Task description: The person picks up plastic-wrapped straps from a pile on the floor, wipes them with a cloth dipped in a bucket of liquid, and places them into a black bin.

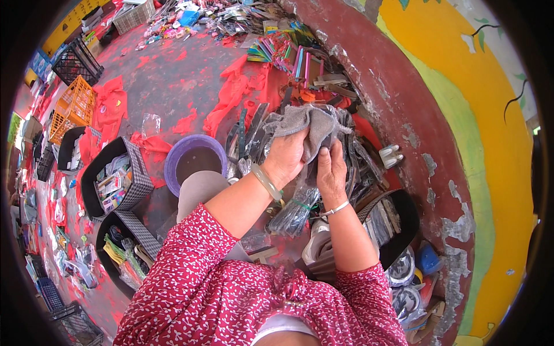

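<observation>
A grey cloth point(309, 124) is bunched between my two hands, above a heap of dark strip-like items. My left hand point(285, 154) grips it from the left, fingers closed. My right hand point(332, 176) is closed just beside the cloth, its thumb pointing up. A dark edge shows between the cloth and my right thumb, but the cloth hides what it belongs to. Below the hands lies a bundle of clear plastic packets point(295, 214). Left of the heap stands a purple basin point(171, 173) with murky water in it.
Patterned storage boxes point(137, 176) with mixed goods stand on the left, near an orange crate point(83, 106). A peeling red wall point(398, 109) borders the right. A black bin point(407, 216) sits by my right forearm. Red scraps point(231, 89) litter the floor.
</observation>
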The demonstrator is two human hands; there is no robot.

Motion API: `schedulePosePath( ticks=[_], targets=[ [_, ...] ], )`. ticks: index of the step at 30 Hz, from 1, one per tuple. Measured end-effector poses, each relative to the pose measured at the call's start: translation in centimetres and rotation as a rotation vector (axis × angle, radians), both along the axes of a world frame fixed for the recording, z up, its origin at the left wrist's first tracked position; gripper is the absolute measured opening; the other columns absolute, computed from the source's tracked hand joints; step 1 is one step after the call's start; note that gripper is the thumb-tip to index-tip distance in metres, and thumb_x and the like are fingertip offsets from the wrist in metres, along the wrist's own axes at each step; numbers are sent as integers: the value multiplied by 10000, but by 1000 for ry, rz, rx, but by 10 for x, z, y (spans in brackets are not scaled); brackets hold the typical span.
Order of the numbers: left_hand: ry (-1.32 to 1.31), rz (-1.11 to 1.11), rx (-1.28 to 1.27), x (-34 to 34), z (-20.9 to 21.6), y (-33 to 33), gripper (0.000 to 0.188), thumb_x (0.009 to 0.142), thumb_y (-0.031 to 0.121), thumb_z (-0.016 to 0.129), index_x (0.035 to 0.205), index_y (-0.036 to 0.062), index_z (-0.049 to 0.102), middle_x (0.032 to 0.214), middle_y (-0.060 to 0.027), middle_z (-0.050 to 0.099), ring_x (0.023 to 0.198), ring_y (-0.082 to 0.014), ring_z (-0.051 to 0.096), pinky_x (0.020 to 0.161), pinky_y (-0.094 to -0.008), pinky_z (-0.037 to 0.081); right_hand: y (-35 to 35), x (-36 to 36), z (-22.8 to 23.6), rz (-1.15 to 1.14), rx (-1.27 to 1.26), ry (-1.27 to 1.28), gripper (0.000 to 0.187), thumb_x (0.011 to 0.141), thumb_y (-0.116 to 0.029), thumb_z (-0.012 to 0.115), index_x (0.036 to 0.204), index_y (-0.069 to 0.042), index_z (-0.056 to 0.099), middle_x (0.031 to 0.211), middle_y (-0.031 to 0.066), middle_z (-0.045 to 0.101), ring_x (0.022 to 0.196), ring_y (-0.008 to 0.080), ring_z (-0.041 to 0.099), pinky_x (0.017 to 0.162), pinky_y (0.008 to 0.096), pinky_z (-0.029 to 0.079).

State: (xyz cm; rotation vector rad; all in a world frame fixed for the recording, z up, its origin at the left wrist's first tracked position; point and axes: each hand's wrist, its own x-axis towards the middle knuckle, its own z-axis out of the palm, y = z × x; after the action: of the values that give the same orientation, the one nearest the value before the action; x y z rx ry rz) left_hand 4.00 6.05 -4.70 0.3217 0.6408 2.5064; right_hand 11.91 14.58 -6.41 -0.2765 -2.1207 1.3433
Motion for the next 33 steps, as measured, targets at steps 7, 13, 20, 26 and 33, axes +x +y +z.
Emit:
schedulePosePath(
  ticks=[7, 13, 20, 26, 33],
  targets=[
    [571, 442, -503, -15, -7, -4, 182, 899, 70, 489, 1049, 33, 586, 1064, -64, 595, 979, -168, 569, 864, -321, 460, -9, 4, 3, -15, -171, -6, 243, 932, -211, 497, 1059, -4, 517, 855, 45, 578, 800, 88, 476, 736, 235, 411],
    [-79, 148, -108, -9, 7, -4, 174, 873, 43, 530, 1037, 9, 577, 1004, -68, 618, 906, -178, 609, 806, -322, 496, -7, 1, -1, 62, -251, 30, 235, 924, -209, 521, 1043, -6, 527, 865, 3, 571, 807, 68, 450, 734, 216, 402],
    [-222, -26, 5, -3, 10, -3, 181, 880, 98, 539, 1035, 16, 583, 996, -89, 626, 897, -193, 620, 808, -325, 495, -8, 4, 9, 184, -525, 114, 240, 921, -199, 533, 1063, -8, 565, 978, -21, 565, 872, 53, 459, 799, 201, 383],
    [-247, 82, -4, -13, 11, -10, 207, 887, 118, 527, 1058, 8, 569, 1041, -108, 621, 933, -220, 618, 828, -351, 498, -17, 3, 23, 166, -632, 137, 211, 921, -180, 530, 1053, -25, 585, 940, -33, 573, 851, 56, 481, 779, 199, 396],
    [-133, 103, 36, -67, 22, -43, 409, 895, 279, 498, 1166, -28, 488, 1187, -192, 543, 1091, -334, 533, 960, -442, 410, 22, 12, 24, 84, -910, 208, 127, 902, -161, 551, 964, -62, 603, 906, -1, 621, 792, 92, 578, 711, 239, 469]
  ],
)
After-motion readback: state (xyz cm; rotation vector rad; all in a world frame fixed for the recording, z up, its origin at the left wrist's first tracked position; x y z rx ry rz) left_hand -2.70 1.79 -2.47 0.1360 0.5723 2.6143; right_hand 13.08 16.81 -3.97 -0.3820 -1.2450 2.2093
